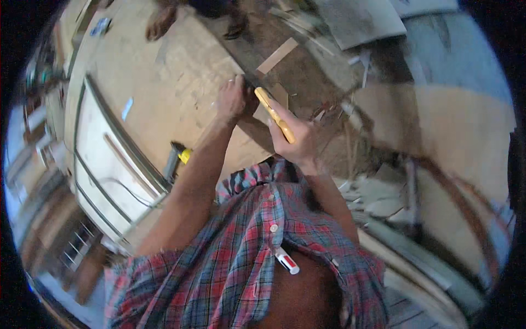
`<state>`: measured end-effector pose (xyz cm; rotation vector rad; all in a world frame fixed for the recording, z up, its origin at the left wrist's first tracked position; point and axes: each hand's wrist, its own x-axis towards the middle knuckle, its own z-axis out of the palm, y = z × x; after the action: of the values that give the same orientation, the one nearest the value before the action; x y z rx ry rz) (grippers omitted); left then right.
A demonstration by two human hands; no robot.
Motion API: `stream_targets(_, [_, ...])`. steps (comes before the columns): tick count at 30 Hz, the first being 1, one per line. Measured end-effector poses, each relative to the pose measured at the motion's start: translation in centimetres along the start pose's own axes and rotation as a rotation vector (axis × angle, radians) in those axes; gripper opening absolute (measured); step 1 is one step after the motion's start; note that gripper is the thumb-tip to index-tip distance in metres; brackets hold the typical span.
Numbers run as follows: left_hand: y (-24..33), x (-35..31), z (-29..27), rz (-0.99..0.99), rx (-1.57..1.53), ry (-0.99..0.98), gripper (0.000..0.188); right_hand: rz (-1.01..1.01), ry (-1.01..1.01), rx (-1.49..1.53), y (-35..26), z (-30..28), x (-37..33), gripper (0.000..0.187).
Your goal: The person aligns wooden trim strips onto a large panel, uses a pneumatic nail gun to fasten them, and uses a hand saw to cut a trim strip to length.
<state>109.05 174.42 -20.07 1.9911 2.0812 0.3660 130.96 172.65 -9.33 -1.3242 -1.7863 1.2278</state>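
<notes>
My right hand (296, 137) is closed around a yellow-handled tool (276, 116). The handle slants up and to the left, its far end close to my left hand. What lies beyond the handle is too dark and blurred to make out. My left hand (231, 100) grips the edge of a large plywood board (181, 71) with bent fingers, just left of the tool. Below the two hands, part of the board's near edge lies in shadow. Beside my left forearm rests a grey and yellow tool (176, 159), partly hidden by the arm.
Another person's bare foot (161, 23) is on the board at the top. A white framed panel (107, 159) lies left. To the right are a wood strip (276, 56), scraps on the brown floor (318, 82), and a large tan sheet (455, 120). A blue slip (127, 108) lies on the board.
</notes>
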Motion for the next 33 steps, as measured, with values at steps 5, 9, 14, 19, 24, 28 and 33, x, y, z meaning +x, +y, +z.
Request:
stream_targets(5, [-0.3, 0.8, 0.9, 0.081, 0.080, -0.051, 0.033, 0.005, 0.074, 0.103, -3.7, -6.3, -5.8, 0.044])
stream_targets(9, [-1.1, 0.0, 1.1, -0.015, -0.014, -0.121, 0.031, 0.032, -0.076, 0.019, -3.3, -6.3, -6.3, 0.040])
stream_targets(14, [-1.4, 0.8, -0.5, -0.009, -0.104, -0.080, 0.030, -0.066, 0.021, 0.116, 1.3, 0.5, 0.6, 0.040])
stream_targets(19, [-0.7, 1.4, -1.7, 0.028, -0.031, -0.042, 0.025, 0.092, -0.057, 0.024, -3.2, -5.3, -4.5, 0.037])
stream_targets(24, [-1.2, 0.9, -1.6, 0.044, -0.017, -0.031, 0.023, 0.084, -0.031, 0.027, -5.1, -4.6, -2.5, 0.039])
stream_targets(28, [-1.3, 1.0, -1.7, 0.048, 0.027, -0.070, 0.032, 0.017, -0.105, -0.055, -4.9, 0.2, 5.1, 0.040])
stream_targets(33, [-1.3, 0.6, -1.5, 0.015, -0.012, -0.162, 0.042, 0.042, -0.120, -0.060, -10.4, -5.0, 1.7, 0.040])
